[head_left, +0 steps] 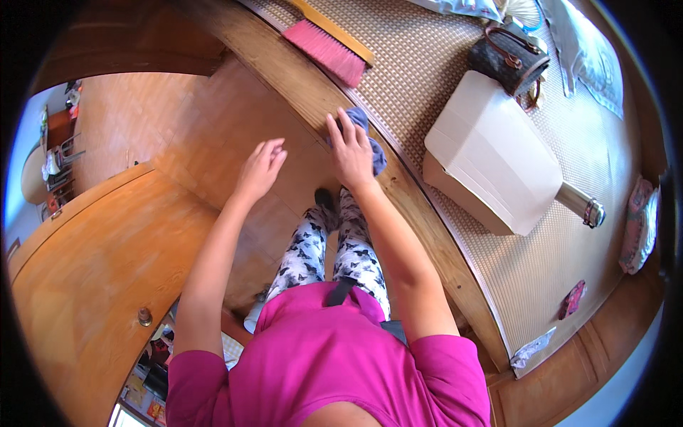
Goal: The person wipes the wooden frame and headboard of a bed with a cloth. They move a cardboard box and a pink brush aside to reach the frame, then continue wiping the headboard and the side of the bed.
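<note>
— Nearest in view? Pink shirt point(334, 363) and patterned trousers point(334, 249) directly below, feet on the wood floor point(213, 128). Open wooden door point(107, 263) to the near left, with a round knob point(145, 316).

— And the hands? Left hand point(262, 165) hanging free above the floor, fingers loosely together, slightly curled, holding nothing; probably out for balance. Right hand point(350, 148) laid flat on a blue-grey cloth point(371, 142), fingers spread wide over it, palm down, seemingly to keep the cloth bunched against the surface.

— Where exactly is that cloth? On the raised wooden ledge point(398, 192) bordering the woven mat point(427, 78), just right of the floor, mostly under the hand, one fold poking out at the far right of the fingers.

— Further off? White cardboard box point(498, 156) resting on the mat to the right, a metal flask point(580, 203) lying just beside it. Brown handbag point(509, 57) touching the box's far end. Pink-bristled brush point(329, 46) lying at the far edge, across ledge and mat, within reach. Small red thing point(571, 299) and crumpled wrapper point(532, 349) near right on the mat, well apart from the hands.
</note>
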`<state>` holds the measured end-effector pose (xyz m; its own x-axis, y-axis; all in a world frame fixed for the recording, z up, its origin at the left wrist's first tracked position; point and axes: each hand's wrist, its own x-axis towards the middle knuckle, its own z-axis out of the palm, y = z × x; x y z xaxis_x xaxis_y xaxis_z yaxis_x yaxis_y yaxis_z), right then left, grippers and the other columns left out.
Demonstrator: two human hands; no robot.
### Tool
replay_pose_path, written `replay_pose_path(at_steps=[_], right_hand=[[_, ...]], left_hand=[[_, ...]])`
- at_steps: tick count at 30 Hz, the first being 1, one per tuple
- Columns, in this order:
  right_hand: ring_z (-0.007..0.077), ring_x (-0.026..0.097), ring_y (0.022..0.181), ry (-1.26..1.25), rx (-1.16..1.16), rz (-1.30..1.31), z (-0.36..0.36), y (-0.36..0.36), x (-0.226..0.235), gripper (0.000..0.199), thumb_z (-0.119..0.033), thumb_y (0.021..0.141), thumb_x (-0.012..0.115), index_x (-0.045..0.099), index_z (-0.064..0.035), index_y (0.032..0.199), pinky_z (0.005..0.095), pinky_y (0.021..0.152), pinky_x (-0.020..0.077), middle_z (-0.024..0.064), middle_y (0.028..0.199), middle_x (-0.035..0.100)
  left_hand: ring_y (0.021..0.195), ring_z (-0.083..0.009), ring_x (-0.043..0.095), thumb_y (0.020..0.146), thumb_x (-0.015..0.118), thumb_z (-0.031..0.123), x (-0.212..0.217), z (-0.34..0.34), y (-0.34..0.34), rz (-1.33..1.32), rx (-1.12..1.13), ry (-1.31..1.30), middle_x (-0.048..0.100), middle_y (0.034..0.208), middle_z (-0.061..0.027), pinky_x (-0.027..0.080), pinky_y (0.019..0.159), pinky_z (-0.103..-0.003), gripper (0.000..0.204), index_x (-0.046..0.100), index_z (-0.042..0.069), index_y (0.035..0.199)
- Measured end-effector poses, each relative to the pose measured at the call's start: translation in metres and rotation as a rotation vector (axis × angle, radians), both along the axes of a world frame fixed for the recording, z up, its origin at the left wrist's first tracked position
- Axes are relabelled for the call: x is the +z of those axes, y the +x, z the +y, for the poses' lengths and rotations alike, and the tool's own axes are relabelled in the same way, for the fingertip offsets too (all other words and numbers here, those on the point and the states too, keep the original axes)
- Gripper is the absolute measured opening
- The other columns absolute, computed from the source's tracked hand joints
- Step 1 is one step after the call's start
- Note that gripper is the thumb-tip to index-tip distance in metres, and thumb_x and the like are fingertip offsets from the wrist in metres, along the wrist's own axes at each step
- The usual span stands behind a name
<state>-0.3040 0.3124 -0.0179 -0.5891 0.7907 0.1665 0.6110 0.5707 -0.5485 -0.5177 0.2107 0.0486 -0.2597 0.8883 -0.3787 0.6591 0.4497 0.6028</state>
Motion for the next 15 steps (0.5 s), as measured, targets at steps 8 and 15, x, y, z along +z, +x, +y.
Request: replay_pose_path(at_steps=[8,15], right_hand=[[0.0386,0.047,0.13,-0.053,-0.137,-0.196,-0.098,0.189,0.017,0.05,-0.012,0.087,0.067,0.063,-0.0232,0.135,0.0501,0.107,0.0394,0.0206,0.148,0.045],[0.049,0.032,0.138,-0.197,-0.576,-0.383,-0.145,0.239,0.029,0.07,-0.011,0.089,0.063,0.036,-0.0102,0.154,0.0548,0.115,0.0264,0.0291,0.157,0.028]], left_hand=[[0.142,-0.0382,0.033,0.087,0.074,0.042,-0.025,0.117,0.007,0.518,-0.078,0.12,0.038,0.151,-0.0188,0.029,0.113,-0.058,0.088,0.027,0.019,0.158],[0.152,-0.0405,0.019,0.073,0.081,0.06,-0.04,0.215,-0.016,0.641,-0.009,0.005,0.026,0.159,-0.0281,0.013,0.12,-0.061,0.116,0.017,0.018,0.161]])
